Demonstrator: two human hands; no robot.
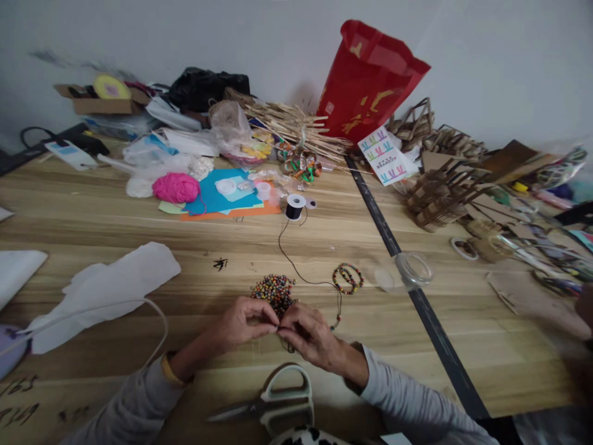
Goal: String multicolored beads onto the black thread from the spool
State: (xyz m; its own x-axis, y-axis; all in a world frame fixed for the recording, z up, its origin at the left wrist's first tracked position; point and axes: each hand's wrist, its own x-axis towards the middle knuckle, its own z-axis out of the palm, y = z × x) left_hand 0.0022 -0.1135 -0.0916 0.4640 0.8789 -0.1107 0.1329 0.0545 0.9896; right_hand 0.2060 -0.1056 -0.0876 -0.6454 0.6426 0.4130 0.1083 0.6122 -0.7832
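While the left hand (241,321) and right hand (308,334) meet fingertip to fingertip, pinched together on black thread (296,272), the bead pile (273,289) lies just beyond them.

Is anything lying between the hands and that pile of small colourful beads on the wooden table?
Nothing visible does. The left hand and right hand meet fingertip to fingertip right at the near edge of the pile of small multicoloured beads; the thin black cord runs off to one side.
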